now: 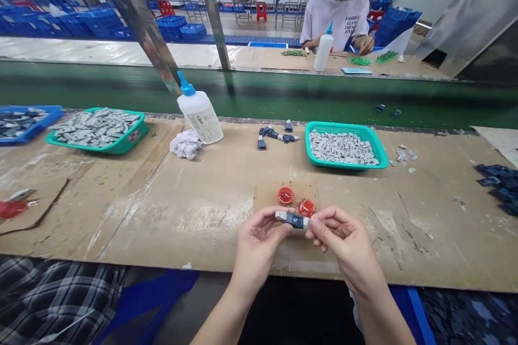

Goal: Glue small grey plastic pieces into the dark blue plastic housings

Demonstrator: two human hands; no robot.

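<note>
Blue-and-grey plastic part [293, 220] sits pinched between the two hands, just in front of a cardboard square [267, 199] on the workbench. Its long axis runs across the body, nearly level, with a pale tip toward the left hand and a grey end toward the right. The left hand [259, 240] is closed on the part, its thumb over the blue body and its fingers curled beneath. The right hand [340, 237] is closed too, its fingertips [319, 221] pressing on the grey end. The right hand lies nearer a red-filled dish [306, 207], and a second red-filled dish [285, 195] sits just beyond the part, both on the cardboard square. Ahead and to the right of the square, a teal plastic basket [366, 132] holds a heap of small grey pieces [342, 148]. Straight ahead of the square lie a few blue plastic parts [275, 135]. Ahead and to the left stand a white squeeze bottle [201, 118] and a crumpled white rag [186, 144]. Far beyond the square, across a green conveyor belt [259, 91], a co-worker's hand [366, 44] rests on another bench.
</note>
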